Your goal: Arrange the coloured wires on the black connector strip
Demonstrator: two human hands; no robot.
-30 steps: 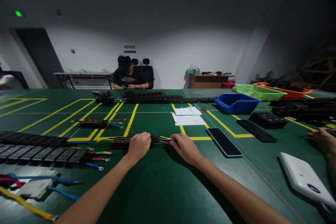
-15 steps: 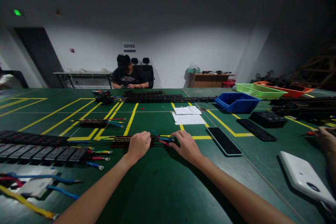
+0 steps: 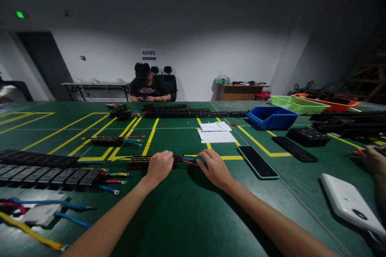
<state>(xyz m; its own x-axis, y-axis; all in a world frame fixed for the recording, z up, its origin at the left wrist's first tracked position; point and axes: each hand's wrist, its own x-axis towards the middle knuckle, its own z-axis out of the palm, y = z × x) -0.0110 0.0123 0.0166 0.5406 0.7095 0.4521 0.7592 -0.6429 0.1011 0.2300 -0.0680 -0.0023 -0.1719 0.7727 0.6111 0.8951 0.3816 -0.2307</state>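
Wired strip (image 3: 139,163) part-hidden by left hand (image 3: 161,165), seemingly gripped

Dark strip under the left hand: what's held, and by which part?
The left hand holds the dark strip by its right end. The right hand is at the tips of the wires; whether it grips any cannot be told.

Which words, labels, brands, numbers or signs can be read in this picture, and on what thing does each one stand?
"成品存放区": on the wall sign.
Blue band under those characters: too small to read.
Black shirt at the back: lettering too blurred to read surely.
Green lit sign, upper left: no words can be made out.
Black strip under the left hand: no readable text.
No brand or number is readable.
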